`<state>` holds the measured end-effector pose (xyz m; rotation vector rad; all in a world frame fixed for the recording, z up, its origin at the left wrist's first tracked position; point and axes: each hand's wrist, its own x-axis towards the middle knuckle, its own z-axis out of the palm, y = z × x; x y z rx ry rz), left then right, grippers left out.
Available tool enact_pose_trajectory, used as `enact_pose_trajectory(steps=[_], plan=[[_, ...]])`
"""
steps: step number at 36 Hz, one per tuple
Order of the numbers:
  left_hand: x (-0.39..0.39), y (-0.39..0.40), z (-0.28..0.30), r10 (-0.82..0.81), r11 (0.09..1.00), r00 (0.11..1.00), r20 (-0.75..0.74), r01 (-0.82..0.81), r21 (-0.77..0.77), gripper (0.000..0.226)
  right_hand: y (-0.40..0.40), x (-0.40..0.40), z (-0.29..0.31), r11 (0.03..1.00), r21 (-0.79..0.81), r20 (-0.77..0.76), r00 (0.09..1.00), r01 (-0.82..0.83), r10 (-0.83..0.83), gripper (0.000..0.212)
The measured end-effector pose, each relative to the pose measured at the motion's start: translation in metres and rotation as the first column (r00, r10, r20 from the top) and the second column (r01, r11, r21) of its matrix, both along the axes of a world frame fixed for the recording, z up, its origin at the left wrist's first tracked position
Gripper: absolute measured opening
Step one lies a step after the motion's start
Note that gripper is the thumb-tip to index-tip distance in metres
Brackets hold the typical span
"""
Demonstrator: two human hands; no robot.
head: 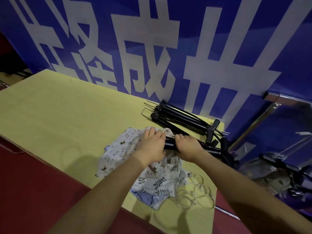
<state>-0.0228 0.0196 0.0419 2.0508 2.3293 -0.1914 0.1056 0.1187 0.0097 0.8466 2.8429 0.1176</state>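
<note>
A black hanger (169, 145) lies across a small patterned white garment (118, 149) on the yellow table (67, 115). My right hand (189, 146) grips the hanger's thick bar from above. My left hand (152, 146) holds the garment's edge right at the bar's left end, fingers curled into the cloth. A second piece of cloth with a leaf print (157, 184) lies nearer to me, partly under my forearms.
A pile of black hangers (179, 118) lies behind the garment at the table's back edge, against a blue banner (152, 48). Loose thin straps or elastic loops (195, 193) lie at the table's near right corner. A metal rack with clothes (273, 174) stands to the right.
</note>
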Motion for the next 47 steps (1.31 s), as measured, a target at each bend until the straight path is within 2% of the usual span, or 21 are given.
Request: enact_pose_trajectory(steps=[6, 12, 15, 17, 19, 22, 25, 27, 29, 31, 33, 36, 38, 40, 45, 47], plan=[[0.018, 0.013, -0.017, -0.035, 0.998, 0.999, -0.014, 0.036, 0.046, 0.063, 0.004, 0.009, -0.003, 0.997, -0.016, -0.078, 0.994, -0.079, 0.078, 0.049], [0.027, 0.024, -0.024, 0.027, 0.998, 0.999, -0.022, -0.026, 0.049, 0.04, 0.012, 0.018, -0.003, 0.997, -0.008, -0.17, 0.982, -0.082, 0.08, 0.047], [0.024, 0.026, -0.027, 0.095, 0.993, 0.995, 0.015, -0.096, 0.066, 0.039, 0.01, 0.026, -0.006, 0.999, 0.028, -0.355, 0.933, -0.044, 0.052, 0.057], [0.02, 0.026, -0.029, 0.134, 0.987, 0.99, 0.045, -0.137, 0.078, 0.044, 0.005, 0.031, -0.009, 0.996, 0.093, -0.516, 0.855, -0.005, 0.053, 0.045], [0.016, 0.025, -0.031, 0.165, 0.979, 0.984, 0.064, -0.171, 0.11, 0.047, 0.0, 0.036, -0.015, 0.988, 0.149, -0.58, 0.812, 0.026, 0.066, 0.031], [0.015, 0.025, -0.03, 0.189, 0.966, 0.978, 0.086, -0.201, 0.161, 0.048, -0.006, 0.043, -0.024, 0.992, 0.115, -0.554, 0.832, 0.054, 0.019, 0.025], [0.015, 0.026, -0.023, 0.2, 0.953, 0.97, 0.135, -0.225, 0.202, 0.045, -0.009, 0.046, -0.031, 0.989, -0.063, -0.482, 0.863, 0.136, -0.149, 0.033], [0.016, 0.026, -0.019, 0.199, 0.945, 0.965, 0.169, -0.235, 0.226, 0.043, -0.01, 0.044, -0.032, 0.957, -0.197, -0.383, 0.882, 0.211, -0.273, 0.043], [0.015, 0.023, -0.015, 0.2, 0.939, 0.959, 0.201, -0.247, 0.24, 0.042, -0.011, 0.039, -0.032, 0.934, -0.255, -0.256, 0.914, 0.251, -0.315, 0.057], [0.014, 0.019, -0.013, 0.199, 0.935, 0.952, 0.231, -0.255, 0.248, 0.042, -0.014, 0.035, -0.032, 0.912, -0.306, -0.166, 0.928, 0.273, -0.334, 0.061], [0.01, 0.015, -0.012, 0.193, 0.932, 0.944, 0.267, -0.262, 0.251, 0.042, -0.017, 0.03, -0.034, 0.875, -0.371, -0.127, 0.917, 0.309, -0.378, 0.051], [0.004, 0.006, -0.014, 0.189, 0.931, 0.931, 0.313, -0.272, 0.244, 0.042, -0.02, 0.027, -0.039, 0.835, -0.443, -0.174, 0.882, 0.327, -0.438, 0.027], [0.0, 0.001, -0.016, 0.189, 0.93, 0.922, 0.337, -0.279, 0.241, 0.042, -0.021, 0.026, -0.04, 0.763, -0.569, -0.246, 0.821, 0.307, -0.514, 0.02], [-0.003, -0.004, -0.018, 0.189, 0.93, 0.914, 0.358, -0.284, 0.233, 0.043, -0.026, 0.026, -0.036, 0.638, -0.727, -0.303, 0.716, 0.252, -0.628, 0.015], [-0.004, -0.011, -0.024, 0.174, 0.941, 0.897, 0.406, -0.273, 0.2, 0.04, -0.029, 0.018, -0.022, 0.49, -0.865, -0.406, 0.419, 0.11, -0.812, 0.015], [0.0, -0.01, -0.024, 0.174, 0.946, 0.889, 0.423, -0.27, 0.179, 0.039, -0.029, 0.013, -0.015, 0.471, -0.881, -0.437, 0.309, 0.041, -0.845, 0.024]])
